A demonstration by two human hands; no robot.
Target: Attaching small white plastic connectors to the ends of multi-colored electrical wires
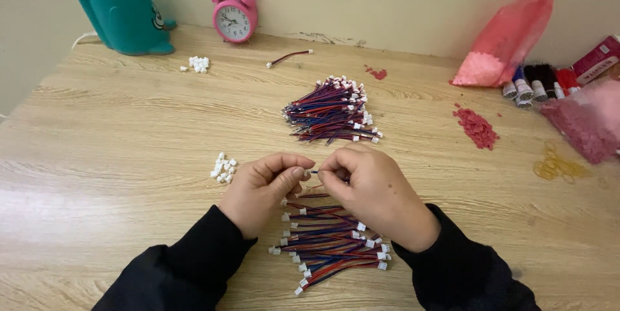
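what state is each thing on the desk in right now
left hand: pinching a small white connector
right hand: pinching a wire end at that connector
near wire pile: loose, under the hands
far wire pile: heaped
loose connectors: scattered
alarm clock: upright
pink bag: leaning on wall

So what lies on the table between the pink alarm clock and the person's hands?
In the head view, a pile of red-and-blue wires with white connectors lies between the pink alarm clock and the hands; one loose wire lies nearer the clock.

Pretty even, soft indoor light, nothing harsh. Slight pale glare on the wooden table (97,214) at lower left, faint shadows, everything mostly sharp, edges bend slightly.
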